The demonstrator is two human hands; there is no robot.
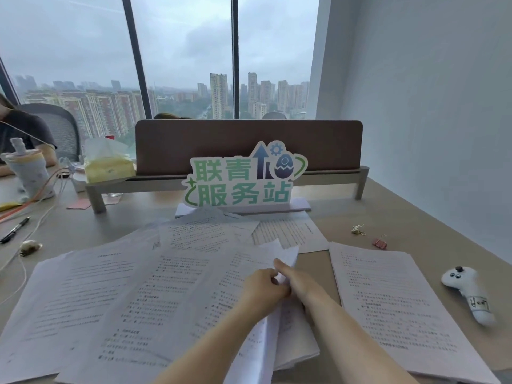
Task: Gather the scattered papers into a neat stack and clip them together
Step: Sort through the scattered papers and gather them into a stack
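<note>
From the head view, my left hand (263,286) and my right hand (291,278) meet over the middle of the surface (415,217), touching each other. My left fingers (270,274) are curled narrow and pinch the edge of a lifted sheet (279,253) whose far corner stands up just beyond them. My right fingers (278,263) lie against the same sheet — whether they are closed on it I cannot tell, since most of that hand is hidden behind the paper.

The scattered papers (124,295) spread out to the left of my fingers and under both forearms, overlapping at loose angles. More printed sheets (285,231) lie just beyond my fingers, towards the green sign (243,178). To the right, slightly apart from my hands, sits a squared stack (393,300).

Further right and beyond the stack lie two binder clips — a gold clip (357,229) and a pink clip (379,242) — near each other, well apart from my fingers. A white controller (468,292) lies to the right of the stack. Far to my left a black pen (15,230) rests on the surface.
</note>
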